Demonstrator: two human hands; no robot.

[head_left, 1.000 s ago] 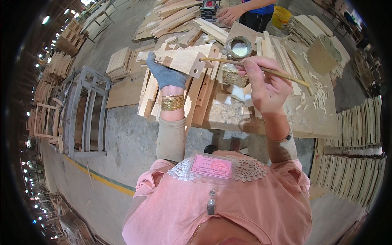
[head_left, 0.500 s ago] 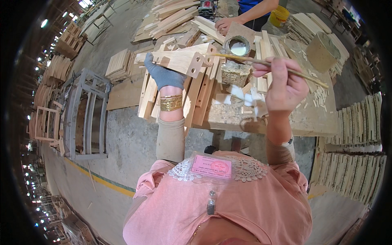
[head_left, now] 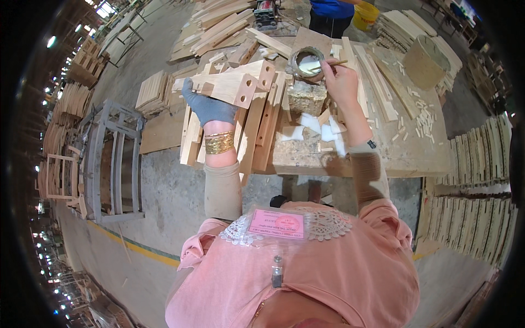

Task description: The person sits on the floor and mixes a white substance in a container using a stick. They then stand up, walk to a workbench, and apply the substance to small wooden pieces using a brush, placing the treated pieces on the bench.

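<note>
My left hand (head_left: 212, 108), in a grey glove, is closed around pale wooden pieces (head_left: 232, 87) with round holes in their wide ends. It holds them above a pile of wooden bars (head_left: 268, 123) at the left of the workbench. My bare right hand (head_left: 340, 82) pinches a thin brush stick (head_left: 334, 63). The stick's lower end dips into a round, crusted pot (head_left: 295, 65) of white liquid, probably glue. This pot stands on a rough block (head_left: 306, 98). White foam-like scraps (head_left: 311, 123) lie just in front of the block.
Small wooden dowels (head_left: 424, 123) lie scattered at the bench's right, near a brown cylindrical container (head_left: 425, 63). Long wooden strips (head_left: 377, 82) rest beside the pot. A grey metal frame (head_left: 112, 164) stands at left; stacked slats (head_left: 470, 218) stand at right. A person in blue (head_left: 331, 11) is across the bench.
My right hand has moved forward and left, bringing the brush from the wooden pieces' holed end into the pot. The left hand still holds the pieces. The other person's hand has left the bench.
</note>
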